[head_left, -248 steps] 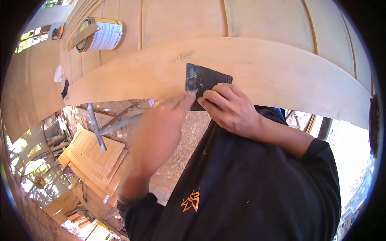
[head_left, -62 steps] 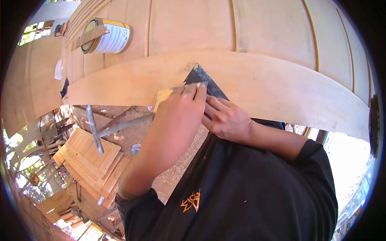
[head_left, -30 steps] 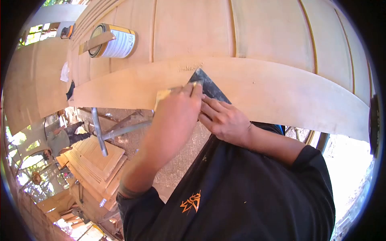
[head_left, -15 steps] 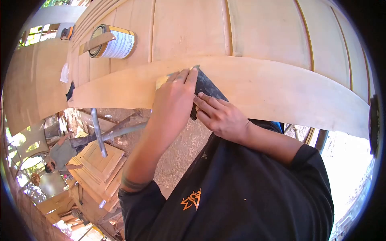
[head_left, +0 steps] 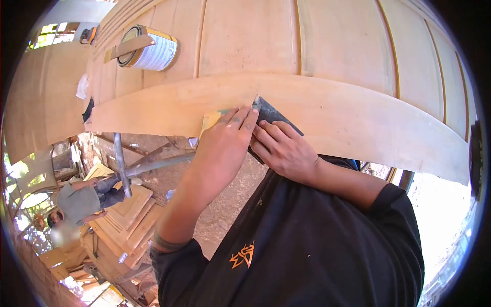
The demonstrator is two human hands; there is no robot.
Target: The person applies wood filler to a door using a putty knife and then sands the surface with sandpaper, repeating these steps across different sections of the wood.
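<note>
A dark, worn sheet of sandpaper (head_left: 279,115) lies over the front rail of the pale wooden panel (head_left: 163,115), its lower corner hanging past the edge. My left hand (head_left: 227,135) presses down on the sheet's left side with the fingers close together. A yellowish, grey-smeared piece (head_left: 210,120) shows from under that hand. On the right, my right hand (head_left: 286,151) has its fingers curled onto the sheet's near edge, right beside the left fingertips. Its thumb is hidden.
A labelled can (head_left: 158,51) with a flat wooden stick (head_left: 128,48) across its top stands on the panel. A metal pole (head_left: 120,163) rises below the left edge. Another person (head_left: 79,202) is near stacked wooden panels (head_left: 130,215) at lower left.
Both hands and the sandpaper have shifted slightly toward me and to the right, showing more of the yellowish piece. The person in the background has changed posture.
</note>
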